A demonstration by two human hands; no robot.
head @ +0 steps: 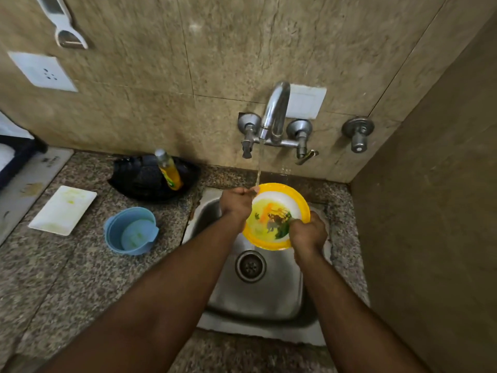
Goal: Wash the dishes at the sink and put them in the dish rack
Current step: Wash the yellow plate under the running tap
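At the left of the frame, on the worktop, I see a white tray smeared with greenish residue, so I judge it unwashed. Just right of it stands a blue cup, or perhaps stacked cups, with specks inside; that looks dirty too. Above these, against the wall, sits a black basket with a soap bottle standing in it. I take the basket for the dish rack, though I cannot be sure, and I see no clean dish in it.

Centre frame, over the sink, my left hand is closed on the upper left rim of the yellow plate, holding it tilted under the running tap. Food marks and yellow film cover its face. At the plate's lower right, my right hand is curled against its surface; whether it holds a scrubber I cannot tell.

My reading: the first dish is mid-wash, nothing racked, and tray and cup remain.
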